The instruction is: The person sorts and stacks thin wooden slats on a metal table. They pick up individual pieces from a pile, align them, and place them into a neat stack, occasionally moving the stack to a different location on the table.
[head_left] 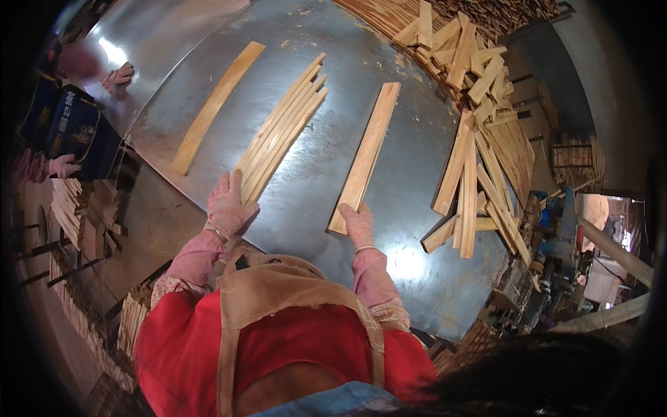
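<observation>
My left hand (231,206), in a pink glove, rests against the near ends of several narrow wooden strips (285,128) lying side by side on the metal tabletop (208,177). Its fingers are stretched out, thumb apart. The strips' far ends are staggered. To the right, my right hand (358,224), also gloved, grips the near end of a wider wooden board (368,153), thumb over its top face; the fingers beneath are partly hidden. A single yellowish board (219,108) lies farther left, touched by neither hand.
A loose heap of wooden pieces (479,73) covers the far right, with more boards (464,201) leaning near the right edge. Another person's gloved hand (118,78) shows at far left. Stacked strips (132,323) stand below the table's left edge.
</observation>
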A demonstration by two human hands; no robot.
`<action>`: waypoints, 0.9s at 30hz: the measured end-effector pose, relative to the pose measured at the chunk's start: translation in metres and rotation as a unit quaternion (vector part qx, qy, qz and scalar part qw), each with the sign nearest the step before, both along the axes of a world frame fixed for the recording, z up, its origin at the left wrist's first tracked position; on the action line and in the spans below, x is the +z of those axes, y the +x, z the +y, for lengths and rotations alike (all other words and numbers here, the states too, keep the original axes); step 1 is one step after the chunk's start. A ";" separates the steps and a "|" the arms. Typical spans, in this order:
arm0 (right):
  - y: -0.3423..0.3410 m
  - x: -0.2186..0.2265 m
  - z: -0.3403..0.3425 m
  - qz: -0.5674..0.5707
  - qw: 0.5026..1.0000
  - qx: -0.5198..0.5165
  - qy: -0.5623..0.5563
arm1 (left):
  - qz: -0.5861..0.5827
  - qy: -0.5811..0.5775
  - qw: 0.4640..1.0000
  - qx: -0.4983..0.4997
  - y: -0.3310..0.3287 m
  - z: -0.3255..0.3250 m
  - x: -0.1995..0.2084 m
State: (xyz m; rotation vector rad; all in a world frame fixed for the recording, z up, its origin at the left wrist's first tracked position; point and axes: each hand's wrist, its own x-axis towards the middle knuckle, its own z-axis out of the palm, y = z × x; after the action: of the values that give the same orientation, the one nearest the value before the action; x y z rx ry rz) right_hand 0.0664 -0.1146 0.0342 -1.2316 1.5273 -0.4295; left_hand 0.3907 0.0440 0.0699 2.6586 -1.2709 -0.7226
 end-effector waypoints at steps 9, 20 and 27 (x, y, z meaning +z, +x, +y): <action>0.023 0.105 -0.059 0.201 0.845 0.434 -0.240 | -0.246 -0.311 0.839 -0.372 0.105 -0.099 0.090; -0.072 -0.004 -0.141 0.342 0.906 0.132 -0.213 | 0.031 -0.143 0.980 0.138 0.197 -0.052 -0.015; -0.149 -0.016 -0.208 0.521 0.832 0.119 -0.150 | -0.175 -0.063 0.971 0.149 0.204 -0.084 -0.022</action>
State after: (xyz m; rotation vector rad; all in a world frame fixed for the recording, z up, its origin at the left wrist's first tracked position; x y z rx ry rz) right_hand -0.0823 -0.3228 0.0177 -2.0666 2.2002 0.2652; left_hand 0.5943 -0.0395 0.0483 2.8612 -0.9029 -0.1312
